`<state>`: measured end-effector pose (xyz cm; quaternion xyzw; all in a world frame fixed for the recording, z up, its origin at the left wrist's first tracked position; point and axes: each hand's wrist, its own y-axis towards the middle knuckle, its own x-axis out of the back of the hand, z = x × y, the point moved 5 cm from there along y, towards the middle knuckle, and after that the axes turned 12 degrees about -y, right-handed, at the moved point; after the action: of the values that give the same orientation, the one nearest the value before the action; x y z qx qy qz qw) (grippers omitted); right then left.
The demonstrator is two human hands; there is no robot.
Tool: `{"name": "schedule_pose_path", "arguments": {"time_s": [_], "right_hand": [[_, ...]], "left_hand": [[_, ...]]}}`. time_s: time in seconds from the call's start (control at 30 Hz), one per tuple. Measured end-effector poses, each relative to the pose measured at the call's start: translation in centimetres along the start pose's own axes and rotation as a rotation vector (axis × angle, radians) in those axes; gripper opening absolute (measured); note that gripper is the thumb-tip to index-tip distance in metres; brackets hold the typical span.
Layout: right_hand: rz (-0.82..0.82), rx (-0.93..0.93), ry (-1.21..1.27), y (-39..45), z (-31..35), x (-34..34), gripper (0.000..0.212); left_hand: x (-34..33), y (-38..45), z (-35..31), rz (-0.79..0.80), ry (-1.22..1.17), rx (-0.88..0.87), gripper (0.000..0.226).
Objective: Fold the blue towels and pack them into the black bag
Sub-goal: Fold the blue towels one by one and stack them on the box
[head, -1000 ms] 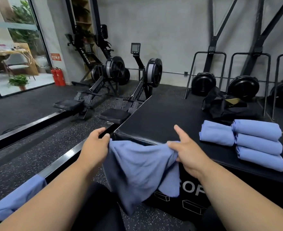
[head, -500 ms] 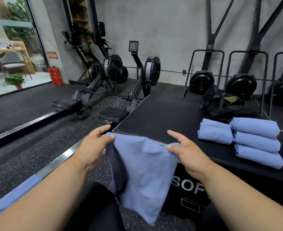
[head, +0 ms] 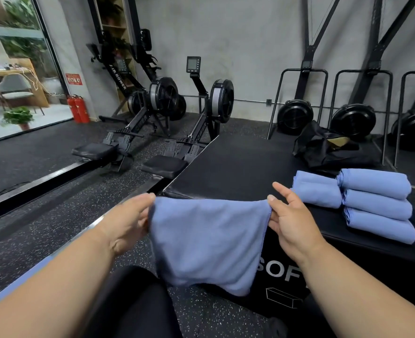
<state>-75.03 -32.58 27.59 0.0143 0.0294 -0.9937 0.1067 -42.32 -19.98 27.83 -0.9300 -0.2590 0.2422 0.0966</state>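
Observation:
A blue towel [head: 208, 242] hangs stretched flat between my hands, in front of the near corner of a black padded box [head: 240, 164]. My left hand [head: 130, 220] pinches its upper left corner. My right hand [head: 287, 215] pinches the upper right corner, its other fingers spread. On the box to the right lie several folded blue towels [head: 374, 206], three stacked in a row and one [head: 316, 191] beside them. The black bag [head: 323, 147] sits crumpled at the far end of the box, its mouth partly open.
Two rowing machines [head: 201, 113] stand on the speckled floor to the left of the box. Fan bikes and metal frames [head: 296, 113] line the back wall. Another strip of blue cloth [head: 18, 281] shows at the lower left under my left forearm.
My hands have moved apart and pulled the towel out flat; a second ago it hung bunched between them. The view has tilted slightly.

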Motion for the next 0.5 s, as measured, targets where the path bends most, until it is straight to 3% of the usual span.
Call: {"name": "schedule_pose_path", "arguments": {"time_s": [0.1, 0.2, 0.27, 0.4, 0.5], "right_hand": [[0.038, -0.058, -0.015, 0.0, -0.7, -0.7, 0.036], [-0.017, -0.032, 0.058, 0.5, 0.0, -0.1, 0.037], [0.002, -0.022, 0.056, 0.7, 0.2, 0.2, 0.040], [0.213, 0.023, -0.294, -0.3, -0.9, -1.4, 0.062], [0.054, 0.091, -0.169, 0.8, -0.1, -0.1, 0.054]], "left_hand": [[-0.3, -0.4, 2.2, 0.064, 0.169, 0.106, 0.035], [-0.7, -0.1, 1.0, 0.013, 0.045, -0.041, 0.036], [-0.9, 0.0, 0.5, 0.040, -0.054, -0.047, 0.042], [-0.9, -0.6, 2.2, 0.054, 0.271, 0.024, 0.051], [-1.4, -0.6, 0.6, 0.045, 0.296, -0.156, 0.051]]}}
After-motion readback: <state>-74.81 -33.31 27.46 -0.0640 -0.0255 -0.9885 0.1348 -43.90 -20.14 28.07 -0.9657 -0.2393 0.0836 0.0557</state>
